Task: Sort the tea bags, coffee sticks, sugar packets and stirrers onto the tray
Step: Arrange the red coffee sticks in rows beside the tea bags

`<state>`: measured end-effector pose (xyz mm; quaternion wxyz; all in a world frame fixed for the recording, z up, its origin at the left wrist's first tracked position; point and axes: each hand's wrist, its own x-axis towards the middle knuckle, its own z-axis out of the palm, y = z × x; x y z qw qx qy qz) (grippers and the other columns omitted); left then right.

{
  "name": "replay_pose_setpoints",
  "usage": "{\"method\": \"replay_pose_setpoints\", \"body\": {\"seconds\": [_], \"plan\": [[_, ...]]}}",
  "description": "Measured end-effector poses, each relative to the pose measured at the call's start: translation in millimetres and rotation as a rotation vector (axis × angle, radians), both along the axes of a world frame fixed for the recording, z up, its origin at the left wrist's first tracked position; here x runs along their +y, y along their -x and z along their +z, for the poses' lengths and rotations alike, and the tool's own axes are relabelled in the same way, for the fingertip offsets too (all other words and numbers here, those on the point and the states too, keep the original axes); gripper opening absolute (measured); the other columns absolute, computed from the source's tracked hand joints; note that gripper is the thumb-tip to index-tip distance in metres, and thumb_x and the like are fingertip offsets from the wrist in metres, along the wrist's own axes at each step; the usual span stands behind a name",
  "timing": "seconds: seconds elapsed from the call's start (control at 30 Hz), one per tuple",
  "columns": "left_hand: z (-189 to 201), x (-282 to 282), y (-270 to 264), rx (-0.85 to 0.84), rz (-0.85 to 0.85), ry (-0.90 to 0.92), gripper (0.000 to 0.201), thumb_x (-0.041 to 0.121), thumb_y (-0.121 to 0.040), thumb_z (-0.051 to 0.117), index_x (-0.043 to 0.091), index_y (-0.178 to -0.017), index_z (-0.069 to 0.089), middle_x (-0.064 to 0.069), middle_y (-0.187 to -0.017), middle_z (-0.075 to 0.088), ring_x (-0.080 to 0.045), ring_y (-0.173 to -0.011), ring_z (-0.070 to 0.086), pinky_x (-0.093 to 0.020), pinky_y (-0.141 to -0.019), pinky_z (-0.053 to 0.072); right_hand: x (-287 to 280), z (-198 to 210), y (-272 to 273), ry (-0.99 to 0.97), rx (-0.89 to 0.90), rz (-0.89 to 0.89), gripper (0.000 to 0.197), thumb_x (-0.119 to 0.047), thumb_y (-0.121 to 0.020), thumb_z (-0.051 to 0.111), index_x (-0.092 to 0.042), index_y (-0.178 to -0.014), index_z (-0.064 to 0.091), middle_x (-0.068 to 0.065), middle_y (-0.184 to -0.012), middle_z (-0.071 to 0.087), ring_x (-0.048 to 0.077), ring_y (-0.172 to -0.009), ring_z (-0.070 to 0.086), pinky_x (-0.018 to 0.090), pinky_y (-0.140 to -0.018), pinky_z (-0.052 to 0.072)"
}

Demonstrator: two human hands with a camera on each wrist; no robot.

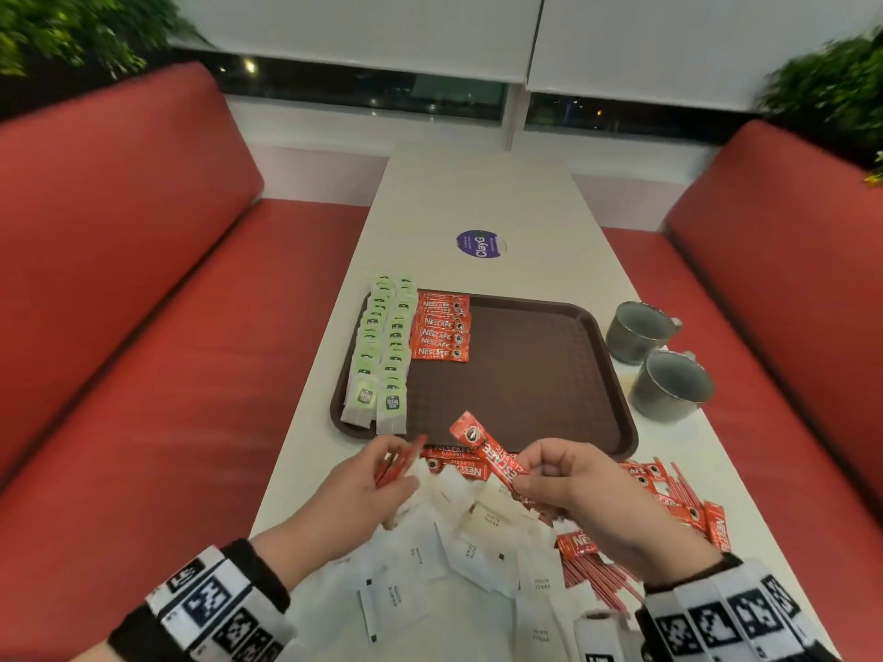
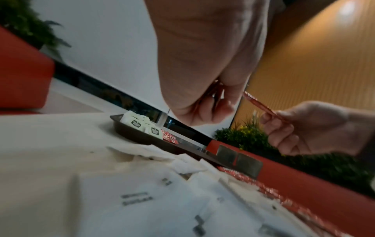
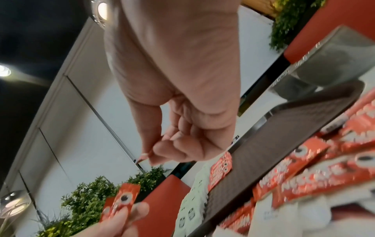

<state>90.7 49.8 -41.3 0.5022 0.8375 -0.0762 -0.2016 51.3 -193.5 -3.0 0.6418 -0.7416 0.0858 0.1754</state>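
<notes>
Now both hands off near tray [image 1: 564, 375] edge: left [image 1: 363, 489], right [image 1: 587, 489] grip each pinching coffee sticks [image 1: 487, 456].

head: above, forward-down | wrists: low, close, upward | shared: tray [image 1: 616, 375]

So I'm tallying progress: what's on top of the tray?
On the tray: two rows of tea bags along its left edge, then a stack of coffee sticks. No sugar packets or stirrers show. Anything beneath those overlapping rows is covered.
</notes>
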Motion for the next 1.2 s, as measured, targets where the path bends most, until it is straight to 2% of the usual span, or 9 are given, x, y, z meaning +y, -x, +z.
{"method": "replay_pose_setpoints", "body": {"seconds": [0.17, 0.27, 0.4, 0.5, 0.6, 0.73, 0.93, 1.1, 1.2], "plan": [[13.9, -15.7, -8.0, 0.087, 0.058, 0.196, 0.014, 0.024, -0.073, 0.078, 0.025, -0.078, 0.065, 0.007, -0.064, 0.057, -0.005, -0.056, 0.050, -0.022, -0.059, 0.041, 28.1, -10.3, -18.7, -0.219, 0.118, -0.063, 0.021, 0.007, -0.077, 0.069, -0.009, -0.068, 0.060, 0.011, -0.067, 0.064, 0.014, -0.055, 0.057, 0.020, -0.051, 0.042], [22.0, -30.5, -10.4, 0.058, 0.027, 0.202, 0.019, 0.019, -0.069, 0.082, 0.021, -0.082, 0.068, 0.009, -0.068, 0.067, -0.001, -0.062, 0.059, -0.016, -0.063, 0.046, 39.5, -13.0, -32.9, -0.264, 0.136, -0.049, 0.024, -0.007, -0.061, 0.084, -0.017, -0.057, 0.063, 0.008, -0.069, 0.060, 0.012, -0.056, 0.043, 0.021, -0.053, 0.034], [21.7, -37.4, -17.7, -0.004, 0.090, 0.185, 0.015, 0.022, -0.073, 0.080, 0.026, -0.082, 0.069, 0.003, -0.082, 0.073, -0.008, -0.077, 0.066, -0.022, -0.071, 0.050, 35.1, -10.1, -48.0, -0.380, 0.150, -0.032, 0.029, -0.018, -0.048, 0.091, -0.013, -0.060, 0.065, 0.010, -0.068, 0.060, 0.017, -0.059, 0.051, 0.026, -0.060, 0.042], [19.9, -33.8, -25.2, -0.096, 0.041, 0.090, 0.007, 0.023, -0.079, 0.074, 0.022, -0.081, 0.068, -0.005, -0.080, 0.069, -0.006, -0.065, 0.057, -0.018, -0.061, 0.043, 25.1, -0.3, -56.1, -0.188, 0.008, 0.031, 0.014, -0.009, -0.068, 0.079, -0.011, -0.072, 0.066, 0.004, -0.066, 0.061, 0.013, -0.057, 0.053, 0.022, -0.055, 0.044], [18.5, -25.5, -34.5, -0.179, -0.060, -0.036, 0.006, 0.022, -0.083, 0.066, 0.019, -0.078, 0.067, 0.002, -0.062, 0.059, -0.002, -0.053, 0.045, -0.015, -0.051, 0.033, 13.9, 9.8, -63.4, 0.111, -0.198, 0.047, 0.015, -0.010, -0.079, 0.075, -0.020, -0.088, 0.068, -0.001, -0.076, 0.067, 0.012, -0.071, 0.062, 0.026, -0.068, 0.053], [18.4, -16.3, -46.4, -0.172, -0.077, -0.074, 0.018, 0.021, -0.085, 0.064, 0.022, -0.067, 0.061, 0.015, -0.050, 0.051, -0.002, -0.047, 0.041, -0.015, -0.047, 0.031, 16.6, 17.2, -72.6, 0.489, -0.322, 0.167, 0.013, -0.016, -0.082, 0.073, -0.023, -0.074, 0.066, -0.009, -0.065, 0.061, -0.001, -0.058, 0.051, 0.015, -0.060, 0.044], [20.5, -0.2, -66.3, -0.131, 0.198, 0.095, 0.017, 0.024, -0.086, 0.066, 0.019, -0.070, 0.063, 0.011, -0.055, 0.052, -0.002, -0.051, 0.042, -0.012, -0.047, 0.033, 24.0, 15.0, -106.8, 0.531, -0.252, 0.205, 0.016, -0.017, -0.081, 0.074, -0.021, -0.068, 0.066, -0.011, -0.062, 0.060, -0.003, -0.056, 0.051, 0.010, -0.057, 0.041], [13.4, 25.6, -74.1, 0.023, 0.404, 0.253, 0.030, 0.049, -0.069, 0.065, 0.024, -0.059, 0.051, 0.002, -0.057, 0.040, -0.016, -0.056, 0.032, -0.032, -0.057, 0.026, 17.3, -9.3, -168.3, 0.558, -0.130, -0.002, 0.011, -0.012, -0.080, 0.075, -0.013, -0.070, 0.068, -0.005, -0.065, 0.063, 0.004, -0.058, 0.053, 0.016, -0.057, 0.039], [8.8, 35.3, -71.8, 0.060, 0.428, 0.253, 0.029, 0.036, -0.082, 0.067, 0.019, -0.064, 0.053, -0.001, -0.057, 0.041, -0.016, -0.055, 0.032, -0.033, -0.057, 0.025, 15.5, -28.3, -202.2, 0.595, -0.052, -0.037, 0.014, -0.009, -0.079, 0.075, -0.012, -0.069, 0.066, -0.003, -0.066, 0.063, 0.009, -0.063, 0.056, 0.020, -0.060, 0.043]]}}
